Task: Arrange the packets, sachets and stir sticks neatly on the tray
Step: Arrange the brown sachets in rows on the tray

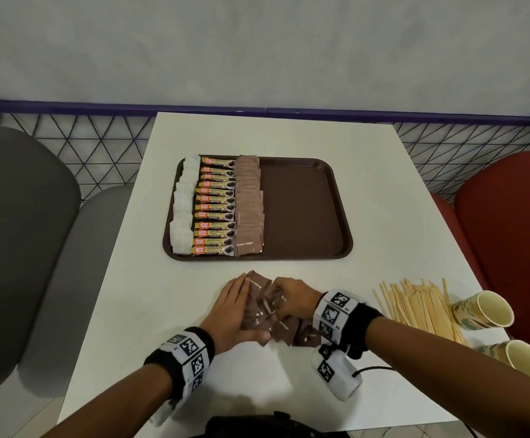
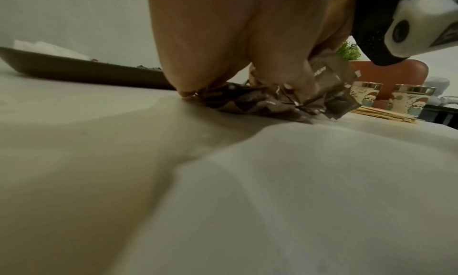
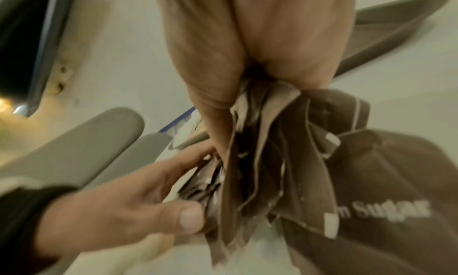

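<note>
Left hand (image 1: 230, 308), right hand (image 1: 293, 297) gripping sugar sachets (image 1: 263, 306), tray (image 1: 301, 210) (left half) holding packets (image 1: 214, 205)

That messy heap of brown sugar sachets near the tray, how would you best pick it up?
Squeeze the brown sugar sachets from both flanks, as the left hand and right hand do: they lie fanned and overlapping at odd angles, so pressing inward probably gathers them into one stack.
</note>
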